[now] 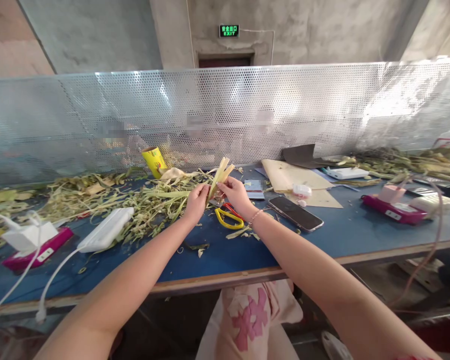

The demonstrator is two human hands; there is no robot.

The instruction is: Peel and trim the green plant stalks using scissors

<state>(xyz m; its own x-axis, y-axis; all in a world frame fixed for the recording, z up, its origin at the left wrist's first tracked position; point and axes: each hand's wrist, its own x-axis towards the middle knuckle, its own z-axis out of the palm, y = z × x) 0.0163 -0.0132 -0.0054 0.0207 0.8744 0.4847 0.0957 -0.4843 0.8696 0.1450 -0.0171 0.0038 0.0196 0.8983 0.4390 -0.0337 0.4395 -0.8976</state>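
Over the middle of the blue table, both my hands hold a small bundle of pale yellow-green dried leaf strips (pixel 222 172), its ends fanning upward. My left hand (pixel 197 200) is closed with its fingertips at the lower left of the bundle. On the other side, my right hand (pixel 235 194) pinches the strips between thumb and fingers. The bundle's lower end is partly hidden by my fingers. Just below lie scissors with yellow handles (pixel 228 219), their blades not clearly visible. A loose heap of dried strips (pixel 161 200) spreads left of my hands.
A black phone (pixel 296 212) and brown paper sheets (pixel 300 177) lie to the right. Magenta power strips (pixel 393 210) with cables sit at both sides, and a white power bank (pixel 107 230) lies left. A yellow tube (pixel 153 161) stands before the perforated metal screen (pixel 225 112).
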